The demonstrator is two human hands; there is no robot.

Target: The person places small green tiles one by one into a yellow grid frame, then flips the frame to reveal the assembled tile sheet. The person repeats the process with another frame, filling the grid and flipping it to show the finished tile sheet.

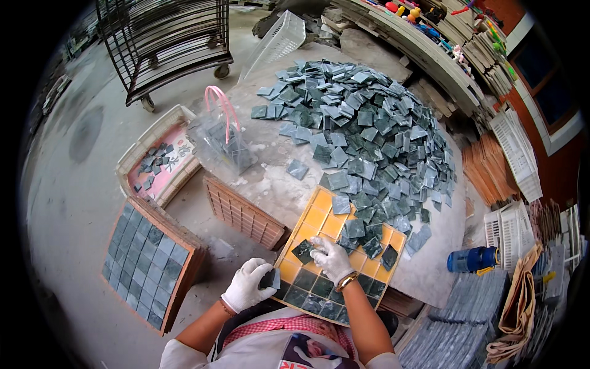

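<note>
The left hand [249,286] curls round a dark tile [270,279]; the right hand [332,261], fingers bent, pinches a green tile [302,251]. Characters [182,151] mark the crate's [144,140] pink lining [174,139].

Set in a tile workshop, evident from the heap of loose green tiles [375,135], gridded yellow tray [316,218], grey stacks [461,320] and wheeled metal rack [178,81].

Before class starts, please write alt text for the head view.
A white-gloved right hand touches a dark green square tile over a yellow gridded tray, while the white-gloved left hand grips at least one grey tile. A heap of loose grey-green square tiles lies beyond.
</note>
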